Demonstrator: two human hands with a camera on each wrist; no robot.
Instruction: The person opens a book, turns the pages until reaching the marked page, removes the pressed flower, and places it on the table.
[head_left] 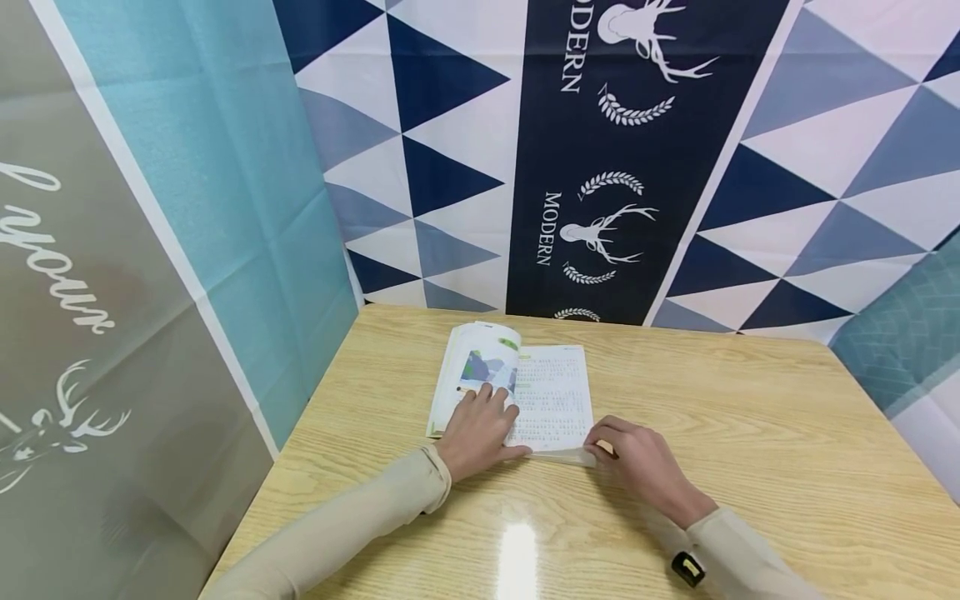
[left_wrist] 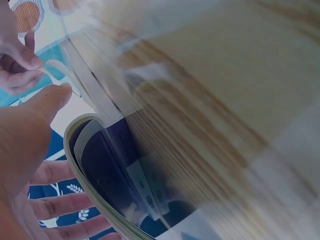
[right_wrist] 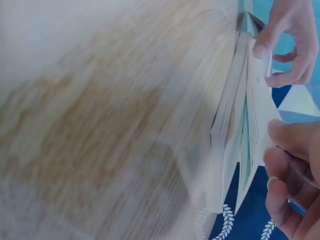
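Note:
An open book (head_left: 551,400) lies on the table, its left page (head_left: 472,350) carrying a colour picture and its right page filled with printed text. My left hand (head_left: 480,429) rests across the lower left page near the spine, fingers spread and fairly straight, thumb toward the bottom edge. At the lower right corner, my right hand (head_left: 637,458) pinches the edge of a page between thumb and fingers. The right wrist view shows that thumb and forefinger (right_wrist: 280,162) at the page edge, with some leaves fanned slightly apart. In the left wrist view, the left-hand pages curve upward beside my left fingers (left_wrist: 60,205).
The wooden table (head_left: 750,417) extends to both sides of the book and toward me. Behind it hangs a patterned cloth (head_left: 450,167) with triangles and deer heads. A blue and grey curtain (head_left: 247,208) borders the left side.

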